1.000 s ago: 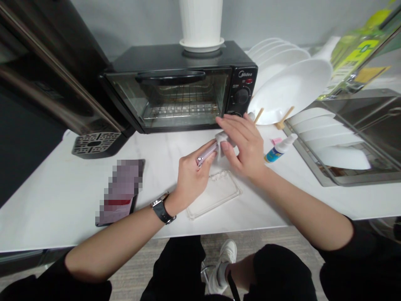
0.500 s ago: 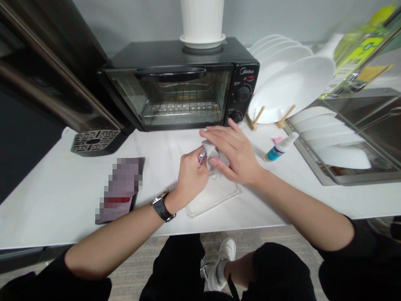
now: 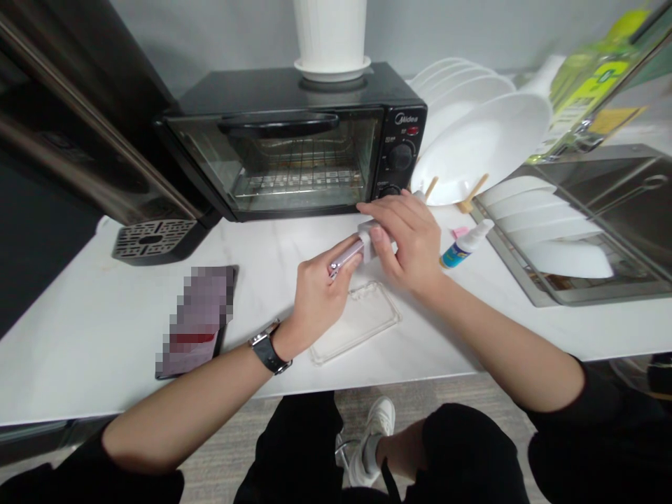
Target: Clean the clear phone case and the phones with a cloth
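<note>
My left hand point(image 3: 320, 283) is closed around a slim lilac phone point(image 3: 347, 257), seen edge-on with its far part hidden. My right hand point(image 3: 407, 241) curls over the phone's far end, pressing a pale grey cloth point(image 3: 367, 241) between thumb and fingers. Just below the hands, a clear phone case point(image 3: 357, 325) lies flat on the white counter point(image 3: 430, 343). To the right of my right hand stands a small spray bottle point(image 3: 462, 245) with a blue label, beside a small pink piece point(image 3: 460, 232).
A black toaster oven point(image 3: 210, 105) stands behind my hands, a white pot point(image 3: 330, 35) on top. On the left are a dark-screened device point(image 3: 197, 322) and a machine's drip tray point(image 3: 152, 239). White plates point(image 3: 488, 147) stand in a rack at right, near a sink point(image 3: 546, 294) holding bowls.
My right hand has slid right and slightly outward along the phone with the cloth. More of the phone's lilac edge and of the clear case now shows. The view has shifted slightly.
</note>
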Demonstrator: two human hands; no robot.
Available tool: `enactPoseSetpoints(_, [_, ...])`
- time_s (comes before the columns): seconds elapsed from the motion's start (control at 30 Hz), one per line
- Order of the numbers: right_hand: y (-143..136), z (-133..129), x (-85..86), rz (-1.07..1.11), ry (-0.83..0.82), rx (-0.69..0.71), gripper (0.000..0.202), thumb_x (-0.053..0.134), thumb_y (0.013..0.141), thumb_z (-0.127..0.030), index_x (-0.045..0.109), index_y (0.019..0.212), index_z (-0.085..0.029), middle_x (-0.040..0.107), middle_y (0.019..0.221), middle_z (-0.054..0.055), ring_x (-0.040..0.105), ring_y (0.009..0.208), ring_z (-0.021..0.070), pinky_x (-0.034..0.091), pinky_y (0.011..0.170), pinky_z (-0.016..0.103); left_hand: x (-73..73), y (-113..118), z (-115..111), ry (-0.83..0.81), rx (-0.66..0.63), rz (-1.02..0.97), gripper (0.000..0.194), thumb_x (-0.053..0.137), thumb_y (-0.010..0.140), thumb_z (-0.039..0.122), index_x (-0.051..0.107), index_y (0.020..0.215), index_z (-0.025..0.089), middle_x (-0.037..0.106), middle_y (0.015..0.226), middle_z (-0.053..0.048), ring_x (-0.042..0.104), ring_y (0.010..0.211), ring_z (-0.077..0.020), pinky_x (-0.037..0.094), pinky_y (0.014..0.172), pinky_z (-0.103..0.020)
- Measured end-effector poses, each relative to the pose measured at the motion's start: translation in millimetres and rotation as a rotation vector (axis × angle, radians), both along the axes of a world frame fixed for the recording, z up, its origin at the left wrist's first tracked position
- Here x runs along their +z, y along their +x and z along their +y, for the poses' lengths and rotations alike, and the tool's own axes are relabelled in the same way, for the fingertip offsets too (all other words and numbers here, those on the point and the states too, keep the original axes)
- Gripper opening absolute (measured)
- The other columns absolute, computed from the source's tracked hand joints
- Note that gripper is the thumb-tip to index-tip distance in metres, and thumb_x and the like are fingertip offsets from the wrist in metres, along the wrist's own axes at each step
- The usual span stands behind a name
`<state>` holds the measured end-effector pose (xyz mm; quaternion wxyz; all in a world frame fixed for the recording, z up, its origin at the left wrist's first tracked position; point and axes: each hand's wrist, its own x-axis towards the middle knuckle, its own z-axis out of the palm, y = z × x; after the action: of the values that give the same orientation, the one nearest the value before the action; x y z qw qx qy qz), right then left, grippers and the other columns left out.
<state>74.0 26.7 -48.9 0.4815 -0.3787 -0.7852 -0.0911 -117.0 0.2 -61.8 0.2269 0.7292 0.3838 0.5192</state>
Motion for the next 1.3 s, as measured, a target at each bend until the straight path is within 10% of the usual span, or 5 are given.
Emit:
enactPoseSetpoints(0.3, [-2.5,1.6,0.1,0.009,-0.064,-0.046,0.046,0.036,0.116,-0.045,0.075,0.125,-0.023,0.082,0.116,0.008,0.073,0.119,0.0267,0.044,0.128,0.056,0.9,-0.5,-0.3,-0.029,-0.007,0.007,0.028,0.069,0.104,0.027,0.080,0.129,0.023,0.087,0.115,-0.002,0.081,0.100,-0.0172,0.066,0.091,-0.029])
enactPoseSetpoints(0.47, [-10.8,-7.6,1.5,-0.209,0.009,0.244,0.054,0.042,0.115,-0.050,0.055,0.160,-0.022,0.077,0.141,0.009,0.068,0.138,0.0246,0.031,0.140,0.054,-11.0,-4.7,5.5,0.043,0.005,0.040,0.020,0.064,0.092,0.017,0.059,0.073,0.022,0.061,0.061,0.005,0.054,0.054,-0.0113,0.045,0.052,-0.024])
enactPoseSetpoints(0.6, [-17.3,-14.2,3.6,-0.354,0.082,0.463,0.068,0.045,0.115,-0.053,0.037,0.173,-0.018,0.068,0.160,0.011,0.061,0.151,0.0221,0.038,0.136,0.044,-27.6,-4.7,9.3,0.141,-0.040,0.002,0.019,0.072,0.092,0.042,0.065,0.094,0.024,0.078,0.094,-0.005,0.075,0.087,-0.0225,0.064,0.079,-0.035])
enactPoseSetpoints(1.03, [-3.1,1.5,1.5,0.079,-0.039,0.016,0.040,0.039,0.115,-0.048,0.072,0.124,-0.027,0.079,0.119,0.008,0.071,0.120,0.0274,0.041,0.128,0.056,3.8,1.0,1.9,0.072,0.125,-0.099,0.026,0.078,0.099,0.042,0.073,0.114,0.021,0.081,0.102,-0.002,0.073,0.085,-0.0150,0.059,0.075,-0.025])
enactPoseSetpoints(1.3, [-9.1,0.9,-1.9,0.253,-0.231,0.094,0.047,0.036,0.116,-0.057,0.063,0.095,-0.024,0.068,0.083,0.002,0.064,0.078,0.0180,0.048,0.073,0.033,14.2,-4.3,12.5,0.058,0.221,-0.270,0.041,0.089,0.087,0.056,0.072,0.088,0.019,0.065,0.072,0.005,0.055,0.063,-0.0097,0.048,0.056,-0.022])
